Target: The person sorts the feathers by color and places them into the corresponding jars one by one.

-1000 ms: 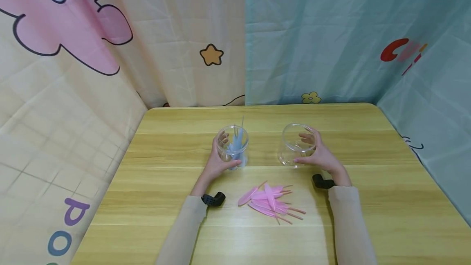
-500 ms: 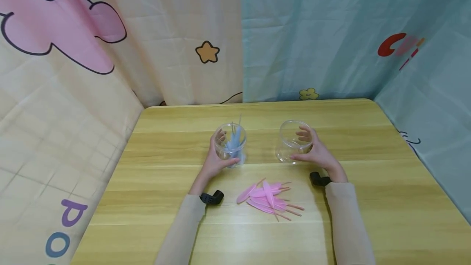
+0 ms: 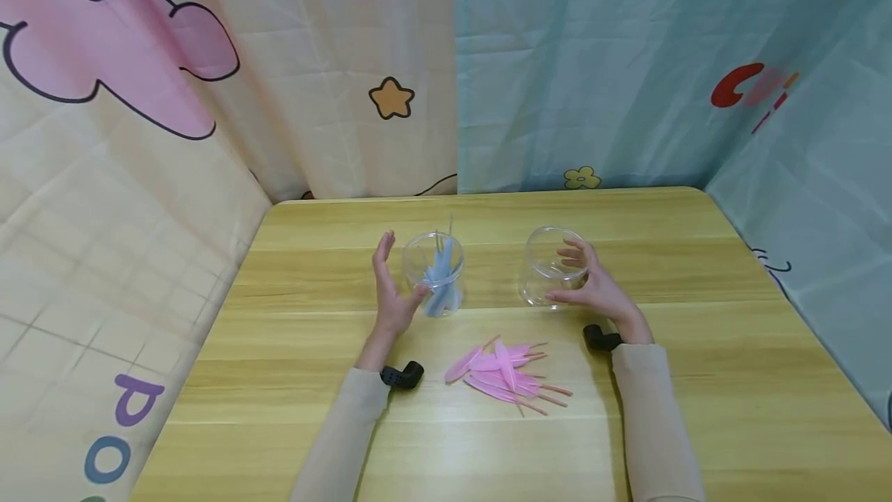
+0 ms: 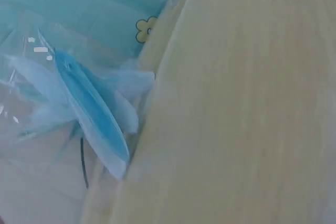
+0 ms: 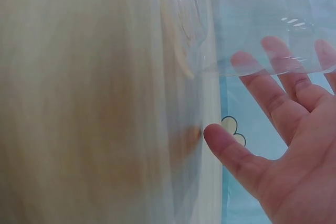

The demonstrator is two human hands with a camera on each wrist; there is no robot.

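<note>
My left hand is spread beside the left clear glass jar, with its thumb tip close to the jar's side. Several pale blue feathers stand in that jar, and in the left wrist view one blue feather shows through the glass. Beside the right clear glass jar, which has nothing inside, is my right hand. Its fingers are loosely spread; in the right wrist view the fingertips overlap the glass wall while the thumb stands apart from it.
Several pink feathers lie in a loose pile on the wooden table, nearer than the two jars. Behind the table's far edge hang printed curtains. A dark camera sits on each wrist.
My left hand has let go of the left jar and moved leftward, its fingers straightening. Both jars stay in place, and the right hand remains by its jar. The head view has shifted slightly.
</note>
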